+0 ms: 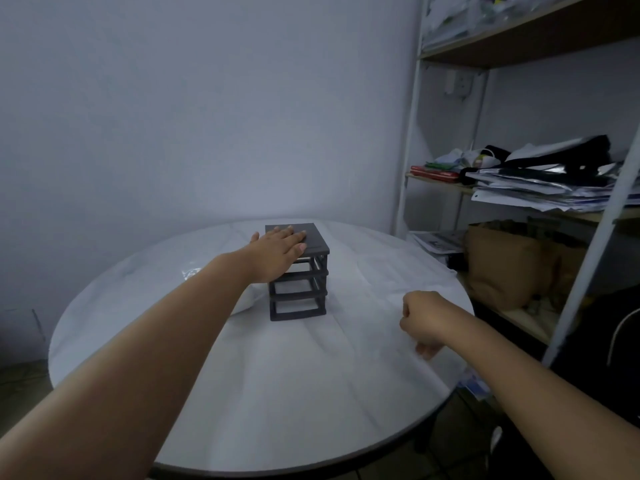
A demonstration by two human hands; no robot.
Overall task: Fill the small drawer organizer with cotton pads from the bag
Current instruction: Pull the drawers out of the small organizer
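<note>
A small dark grey drawer organizer (316, 244) with three tiers stands upright near the middle of the round white table (311, 393). My left hand (277, 254) lies flat on the organizer's top, fingers spread, holding nothing. My right hand (420, 318) hovers low over the table to the right of the organizer, curled into a loose fist, and I see nothing in it. A pale plastic bag (244, 301) lies just left of the organizer, mostly hidden behind my left forearm. Its contents cannot be made out.
A metal shelf rack (410, 140) stands against the wall at the right, close to the table's edge. It holds stacked papers (540, 190) and a brown paper bag (502, 261). A plain wall runs behind the table.
</note>
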